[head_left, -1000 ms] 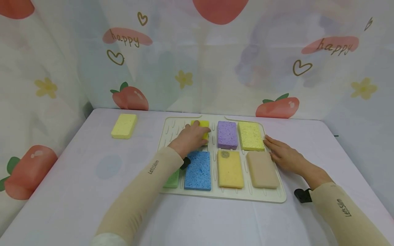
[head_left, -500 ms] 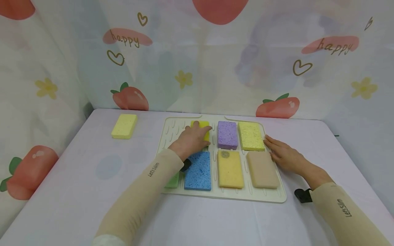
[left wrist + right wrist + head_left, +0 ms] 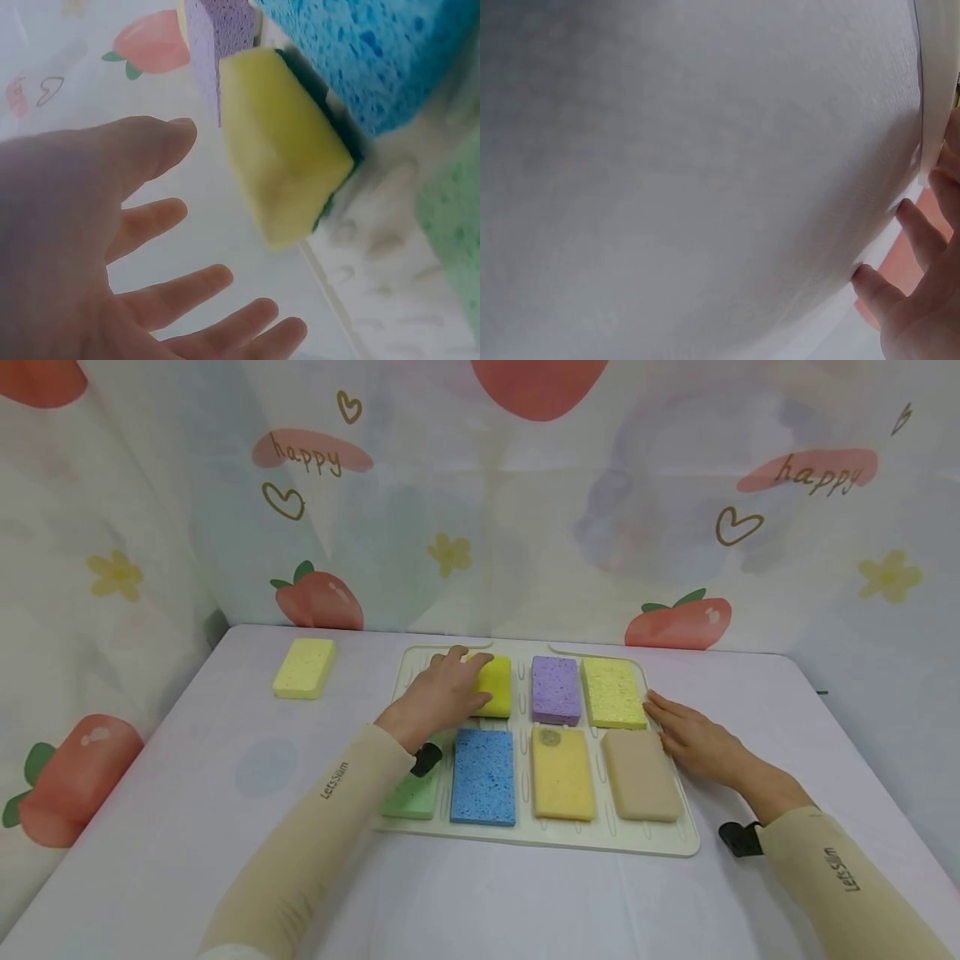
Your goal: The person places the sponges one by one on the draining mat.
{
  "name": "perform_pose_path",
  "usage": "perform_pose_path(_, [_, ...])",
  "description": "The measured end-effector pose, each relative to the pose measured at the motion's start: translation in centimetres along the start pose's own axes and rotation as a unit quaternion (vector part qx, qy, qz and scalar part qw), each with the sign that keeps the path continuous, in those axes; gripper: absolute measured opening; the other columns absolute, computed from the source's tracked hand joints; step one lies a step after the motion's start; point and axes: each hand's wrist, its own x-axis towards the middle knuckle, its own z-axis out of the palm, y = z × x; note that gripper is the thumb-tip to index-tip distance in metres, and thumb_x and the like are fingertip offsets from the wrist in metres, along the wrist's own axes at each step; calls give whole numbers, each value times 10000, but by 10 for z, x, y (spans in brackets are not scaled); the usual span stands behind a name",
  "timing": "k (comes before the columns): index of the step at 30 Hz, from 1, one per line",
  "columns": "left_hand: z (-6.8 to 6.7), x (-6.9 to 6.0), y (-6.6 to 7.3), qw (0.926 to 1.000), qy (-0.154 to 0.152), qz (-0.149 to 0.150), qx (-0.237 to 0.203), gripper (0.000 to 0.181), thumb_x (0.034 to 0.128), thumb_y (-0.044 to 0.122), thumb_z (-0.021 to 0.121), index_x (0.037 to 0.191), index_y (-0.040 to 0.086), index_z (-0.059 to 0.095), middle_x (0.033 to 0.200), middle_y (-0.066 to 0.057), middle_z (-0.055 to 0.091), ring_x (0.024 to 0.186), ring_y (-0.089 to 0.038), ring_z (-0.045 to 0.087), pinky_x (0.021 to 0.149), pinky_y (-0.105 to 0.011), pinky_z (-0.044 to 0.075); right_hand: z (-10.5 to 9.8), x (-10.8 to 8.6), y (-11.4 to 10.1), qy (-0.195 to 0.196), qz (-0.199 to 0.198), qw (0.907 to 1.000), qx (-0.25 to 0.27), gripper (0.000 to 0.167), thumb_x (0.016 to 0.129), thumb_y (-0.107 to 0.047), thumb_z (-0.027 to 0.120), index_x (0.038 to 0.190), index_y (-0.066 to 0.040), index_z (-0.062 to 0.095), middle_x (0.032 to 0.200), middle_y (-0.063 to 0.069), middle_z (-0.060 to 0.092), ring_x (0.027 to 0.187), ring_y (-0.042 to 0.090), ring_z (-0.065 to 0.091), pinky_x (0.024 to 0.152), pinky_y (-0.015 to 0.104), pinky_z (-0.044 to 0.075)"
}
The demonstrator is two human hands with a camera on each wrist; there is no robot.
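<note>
A bright yellow sponge with a dark green underside lies in the back row of the cream draining mat. My left hand hovers at its left side, fingers spread and holding nothing; the left wrist view shows a gap between thumb and sponge. Flat fingers of my right hand touch the mat's right edge, beside the pale yellow speckled sponge and the beige sponge. The right wrist view catches only part of that hand.
Also on the mat lie a purple sponge, a blue sponge, an orange-yellow sponge and a green sponge, partly hidden by the left wrist. A light yellow sponge sits apart on the white-covered table, far left.
My left hand has come off the bright yellow sponge and moved left, uncovering more of it and of the green sponge. The right hand stays at the mat's edge.
</note>
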Motion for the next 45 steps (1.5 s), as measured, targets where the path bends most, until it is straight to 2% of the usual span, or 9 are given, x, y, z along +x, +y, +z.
perform_pose_path(8, [-8,-12,-26,9991,410,54,-55,569,989,354,603,1504,207,410,1524,-156,400,1336,-388,459,1010,-516,511,0,-1,1,109,-77,9999,-30,535,1012,-118,498,1503,43,357,1596,235,283,1418,487,315,1107,651,318])
perform_pose_path(15, [-12,-22,-52,9974,712,25,-73,549,980,313,622,1473,146,449,1481,-179,446,1291,-397,493,1002,-526,509,0,0,2,13,3,10000,12,552,1009,-101,486,1519,37,324,1610,235,249,1428,498,289,1112,665,300])
perform_pose_path(30, [-12,-39,-108,9921,1092,-606,-108,580,973,238,602,1480,30,412,1481,-239,424,1272,-469,473,1004,-582,474,0,-2,1,56,-36,10000,-10,542,1018,-127,490,1510,42,341,1602,238,267,1419,497,302,1105,663,312])
perform_pose_path(35, [-9,-43,-125,9896,1082,-903,-275,578,972,218,573,1486,25,395,1492,-256,403,1302,-479,439,990,-608,468,-1,0,2,-47,34,10000,14,552,1015,-114,482,1521,36,320,1613,234,242,1432,496,280,1117,666,294])
perform_pose_path(38, [-9,-43,-133,9877,1063,-1072,-402,585,969,206,555,1497,26,378,1506,-260,381,1333,-477,403,1026,-617,439,-1,0,2,-52,35,10000,28,555,1010,-103,480,1521,38,317,1613,235,237,1432,499,277,1116,668,291])
perform_pose_path(45, [-8,-43,-153,9817,1424,-1111,-607,547,958,154,524,1481,35,411,1491,-273,385,1340,-479,381,1079,-610,391,0,0,1,-63,26,10000,65,554,1021,-130,486,1521,38,317,1614,235,236,1432,500,274,1113,673,290])
